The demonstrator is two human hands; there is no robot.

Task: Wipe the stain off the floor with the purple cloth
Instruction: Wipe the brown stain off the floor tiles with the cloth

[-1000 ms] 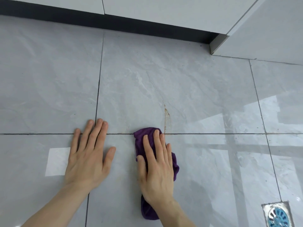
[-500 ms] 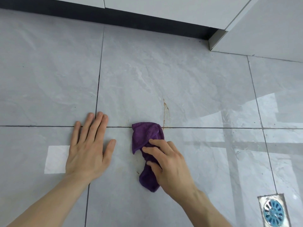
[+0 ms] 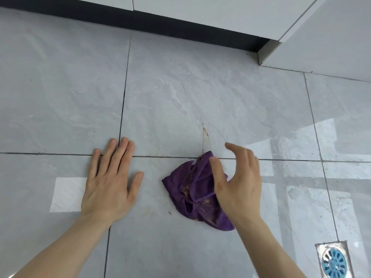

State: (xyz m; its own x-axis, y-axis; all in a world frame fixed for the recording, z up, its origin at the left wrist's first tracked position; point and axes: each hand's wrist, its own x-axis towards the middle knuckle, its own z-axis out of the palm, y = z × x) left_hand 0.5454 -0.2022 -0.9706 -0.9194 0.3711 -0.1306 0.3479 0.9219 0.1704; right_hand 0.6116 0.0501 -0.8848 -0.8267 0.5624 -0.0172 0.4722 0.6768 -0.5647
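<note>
Purple cloth (image 3: 195,190) lies crumpled on glossy grey floor (image 3: 180,93).

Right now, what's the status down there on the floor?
Left hand flat on floor, open. Right hand open, thumb on cloth. Cloth crumpled, soiled brown. Stain streak remains beyond cloth. Nothing in the way.

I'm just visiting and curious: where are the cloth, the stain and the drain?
cloth (image 3: 190,189): head view, on its crumpled, soiled middle.
stain (image 3: 205,135): head view, on the brown streak beyond the cloth.
drain (image 3: 334,262): head view, on its blue grate.
</note>
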